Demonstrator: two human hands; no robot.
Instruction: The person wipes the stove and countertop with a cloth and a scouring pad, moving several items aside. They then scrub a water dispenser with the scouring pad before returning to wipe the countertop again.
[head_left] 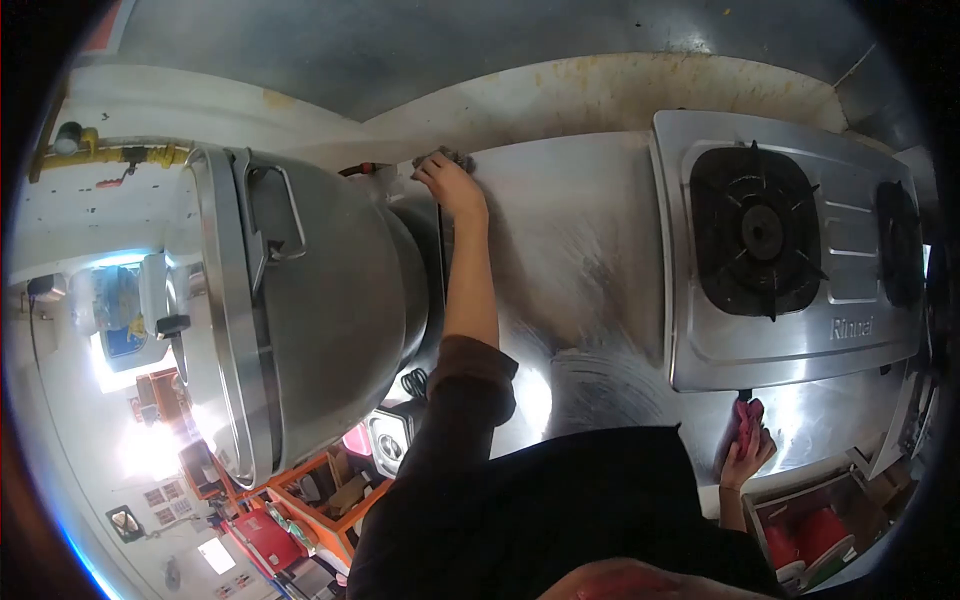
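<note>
My left hand (451, 186) reaches far across the steel counter (560, 200), its fingers closed on a grey scouring pad (462, 160) at the counter's back edge, near the wall. Pale scrub streaks mark the metal to the right of that arm. At the front edge, my right hand (748, 462) grips a crumpled pink cloth (746, 424), just below the front of the gas stove (850, 345). The stove has a black burner (760, 232) and a second one farther right.
A large steel pot (330, 300) with a side handle (290, 215) stands close to my left arm. Yellow gas piping (120, 156) runs along the wall behind it. Lower left is an orange shelf (330, 500) with containers. A bin holding red things (815, 530) is at lower right.
</note>
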